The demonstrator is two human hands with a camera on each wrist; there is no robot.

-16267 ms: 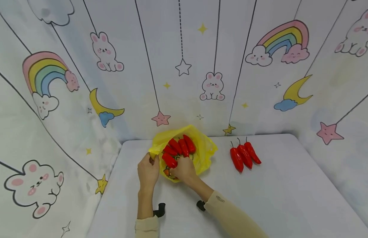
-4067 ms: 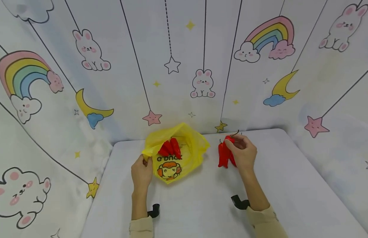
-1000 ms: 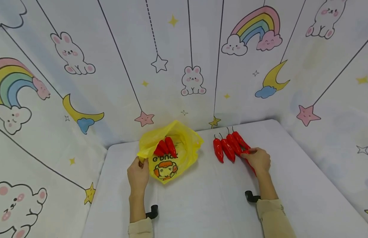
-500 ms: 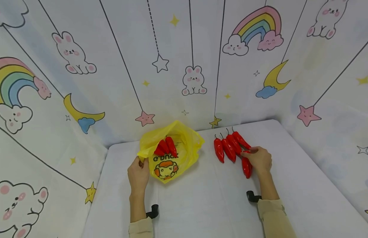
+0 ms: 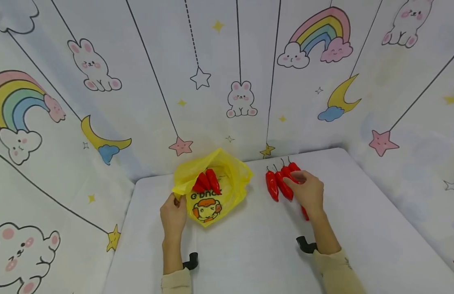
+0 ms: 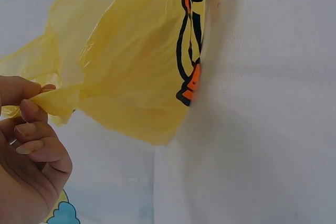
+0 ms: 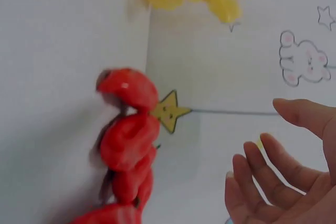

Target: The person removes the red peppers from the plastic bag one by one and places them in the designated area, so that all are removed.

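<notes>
My left hand (image 5: pixel 173 215) pinches the rim of a yellow plastic bag (image 5: pixel 232 196) between thumb and fingers; the left wrist view shows the twisted edge in that pinch. The bag lies with its mouth spread, a cartoon face printed inside, and a few red chili peppers (image 5: pixel 213 181) at its back left. My right hand (image 5: pixel 308 194) hovers over a row of red chili peppers (image 5: pixel 272 185) on the table. In the right wrist view that hand (image 7: pixel 294 171) has its fingers loosely bent and holds nothing. Another chili pepper (image 5: pixel 305 213) lies nearer me, partly hidden by the hand.
The white table (image 5: pixel 241 253) meets a cloth backdrop (image 5: pixel 157 102) printed with rabbits, stars and rainbows, which stands close behind the bag and the peppers. A black wrist mount (image 5: pixel 305 245) sticks out from my right forearm, another (image 5: pixel 191 261) from my left.
The bag has fewer chili peppers than at first, and the row on the table has grown. My right hand has let go of the nearest pepper and moved left over the row. The left keeps its pinch.
</notes>
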